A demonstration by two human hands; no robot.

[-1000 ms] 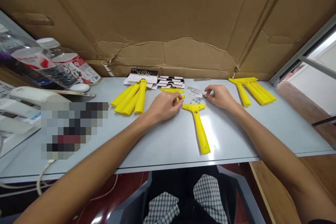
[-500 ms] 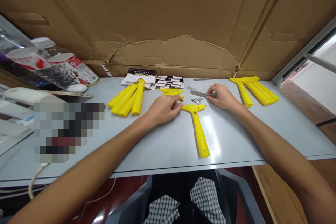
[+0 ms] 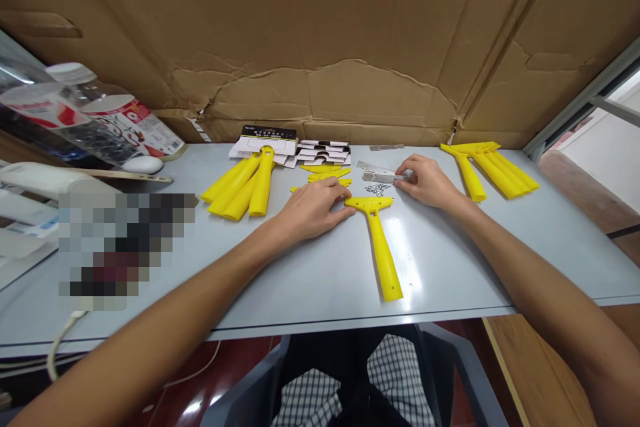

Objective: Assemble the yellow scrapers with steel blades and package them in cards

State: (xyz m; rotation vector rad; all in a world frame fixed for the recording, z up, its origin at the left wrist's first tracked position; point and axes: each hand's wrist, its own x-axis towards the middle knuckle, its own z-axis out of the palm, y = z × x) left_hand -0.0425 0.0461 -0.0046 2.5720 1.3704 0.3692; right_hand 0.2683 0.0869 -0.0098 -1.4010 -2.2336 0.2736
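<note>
A yellow scraper handle [image 3: 384, 257] lies flat on the table, its wide head facing away from me. At the head's left end, my left hand [image 3: 317, 208] closes thumb and fingers on the edge. My right hand [image 3: 425, 181] pinches the right end of a thin metal blade [image 3: 377, 177] between thumb and fingertips. Another metal strip [image 3: 373, 166] lies just behind that blade. Between the blade and the scraper head is a small pile of screws [image 3: 378, 189]. Several yellow head pieces [image 3: 327, 173] lie behind my left hand, which partly hides them.
Several yellow handles [image 3: 235, 190] lie at left beside stacked printed cards [image 3: 267, 140]; folded cards [image 3: 325, 151] stand nearby. More yellow scrapers [image 3: 493, 170] lie at right. One metal strip [image 3: 386, 147] rests near the cardboard wall [image 3: 320, 40]. Bottles [image 3: 135, 127] and a white mouse [image 3: 143, 165] are far left.
My left hand has moved slightly right and its thumb and fingers have closed on the scraper head's left end. My right hand stays on the blade. The view has shifted a little.
</note>
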